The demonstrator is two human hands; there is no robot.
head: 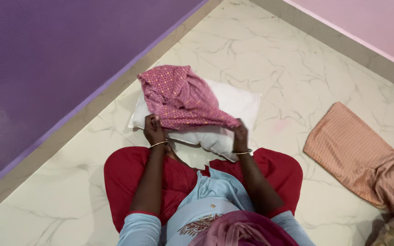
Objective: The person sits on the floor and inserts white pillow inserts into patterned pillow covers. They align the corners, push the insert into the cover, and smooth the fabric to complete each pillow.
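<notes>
A white pillow (235, 102) lies on the marble floor in front of my knees. Over its near left part is bunched a pink patterned pillow cover (178, 98). My left hand (153, 130) grips the cover's open edge at the pillow's near left corner. My right hand (240, 134) grips the cover's edge at the pillow's near right side. Both wrists wear thin bangles. Most of the pillow's left half is hidden under the cover.
An orange-peach patterned cloth (359, 157) lies crumpled on the floor at the right. A purple wall (46, 59) runs along the left, a pink wall (370, 23) at the back right. My red-clad legs (128, 175) are spread on the floor.
</notes>
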